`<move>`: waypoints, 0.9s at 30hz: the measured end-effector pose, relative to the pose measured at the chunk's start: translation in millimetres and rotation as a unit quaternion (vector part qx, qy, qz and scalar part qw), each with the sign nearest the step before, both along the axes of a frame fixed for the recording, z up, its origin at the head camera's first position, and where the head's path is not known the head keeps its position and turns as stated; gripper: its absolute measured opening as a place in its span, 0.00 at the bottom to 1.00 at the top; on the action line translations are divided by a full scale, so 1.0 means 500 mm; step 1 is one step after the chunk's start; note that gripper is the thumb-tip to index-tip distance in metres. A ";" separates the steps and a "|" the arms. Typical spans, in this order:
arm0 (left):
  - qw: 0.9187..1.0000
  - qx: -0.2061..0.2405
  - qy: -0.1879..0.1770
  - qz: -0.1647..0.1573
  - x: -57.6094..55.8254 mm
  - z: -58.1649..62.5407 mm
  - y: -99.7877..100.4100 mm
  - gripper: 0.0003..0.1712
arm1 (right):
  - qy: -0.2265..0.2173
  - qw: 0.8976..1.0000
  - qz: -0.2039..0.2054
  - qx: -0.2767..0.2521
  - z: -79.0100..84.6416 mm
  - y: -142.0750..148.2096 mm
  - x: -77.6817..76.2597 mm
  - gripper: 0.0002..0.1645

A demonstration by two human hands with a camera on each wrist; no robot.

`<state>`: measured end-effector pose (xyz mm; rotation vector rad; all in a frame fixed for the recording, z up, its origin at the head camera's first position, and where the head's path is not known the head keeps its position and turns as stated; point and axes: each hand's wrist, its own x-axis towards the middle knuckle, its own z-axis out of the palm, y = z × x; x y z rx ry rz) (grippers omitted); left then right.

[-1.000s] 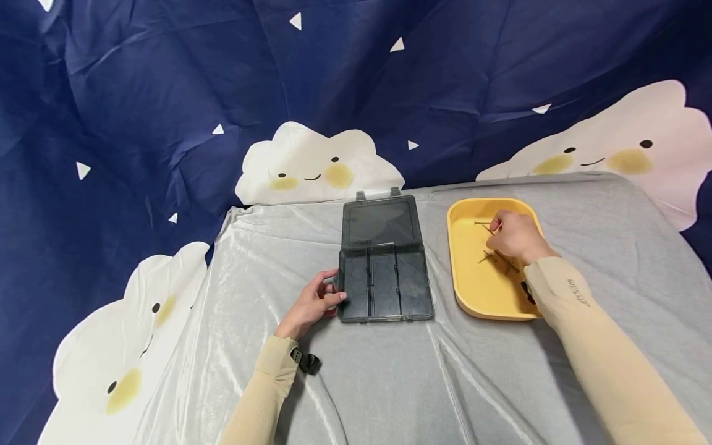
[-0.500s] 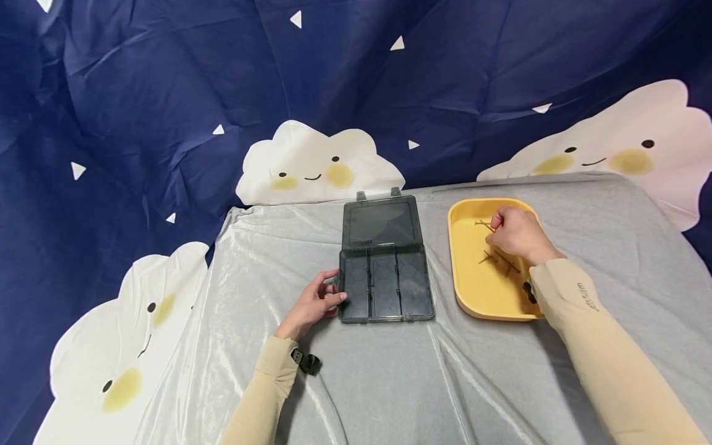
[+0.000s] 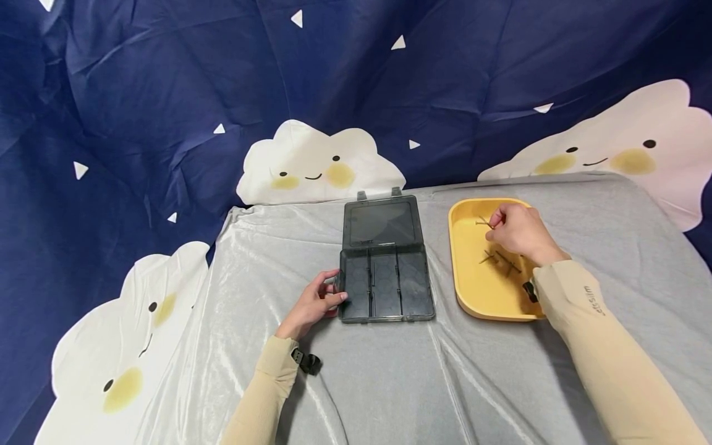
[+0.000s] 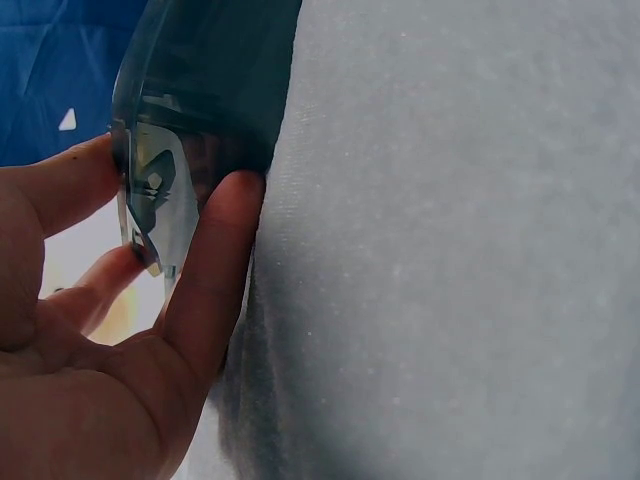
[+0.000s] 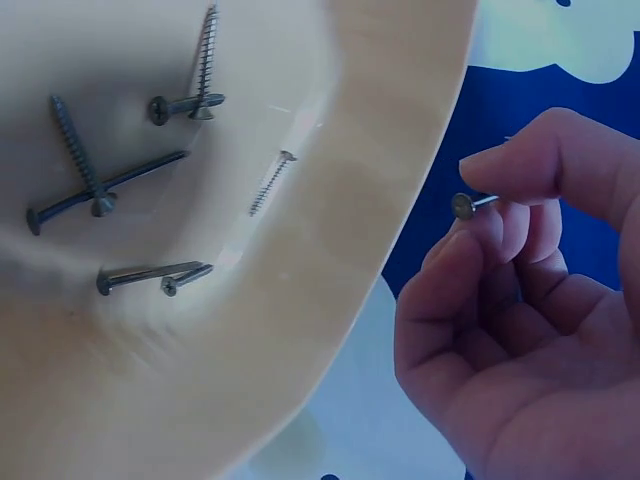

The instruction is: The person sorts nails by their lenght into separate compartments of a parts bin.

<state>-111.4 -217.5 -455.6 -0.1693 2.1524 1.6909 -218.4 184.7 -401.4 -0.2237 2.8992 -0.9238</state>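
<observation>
My left hand [image 3: 313, 304] holds the left edge of a dark see-through organizer box [image 3: 384, 284], thumb over the rim and fingers along the outer wall, as the left wrist view shows closely. The box lies with its lid [image 3: 381, 222] raised back; dividers split it into three long compartments. Over the yellow tray [image 3: 464, 296], my right hand [image 3: 520, 232] pinches a nail [image 5: 463, 206] between thumb and fingertips, its round flat head showing. Several screws and nails lie in the tray, among them a small screw [image 5: 270, 185] and a long nail [image 5: 145, 277].
Grey velvety cloth [image 3: 389, 377] covers the table under both box and tray. A dark blue curtain with clouds [image 3: 317, 164] hangs behind it. A black device [image 3: 308, 363] sits at my left cuff, with a thin cable trailing below.
My right hand has shifted slightly right and up with the nail, uncovering more of the screws and nails beneath. My left hand and the box have stayed put.
</observation>
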 end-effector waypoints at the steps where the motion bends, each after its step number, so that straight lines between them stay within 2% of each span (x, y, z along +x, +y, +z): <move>1: 1.000 0.000 0.000 0.000 0.000 0.000 0.000 0.38 | 0.002 1.000 0.000 -0.001 0.002 -0.001 0.001 0.08; 13: 1.000 0.002 0.000 0.006 0.000 -0.001 0.001 0.38 | 0.041 0.999 0.011 -0.002 0.032 -0.016 0.008 0.07; 20: 1.000 0.003 0.001 0.004 -0.001 -0.002 0.001 0.38 | 0.045 0.999 0.009 -0.015 0.054 -0.032 0.022 0.07; 27: 1.000 -0.002 0.002 0.005 0.000 0.000 0.002 0.37 | 0.073 0.997 0.021 -0.024 0.079 -0.054 0.039 0.04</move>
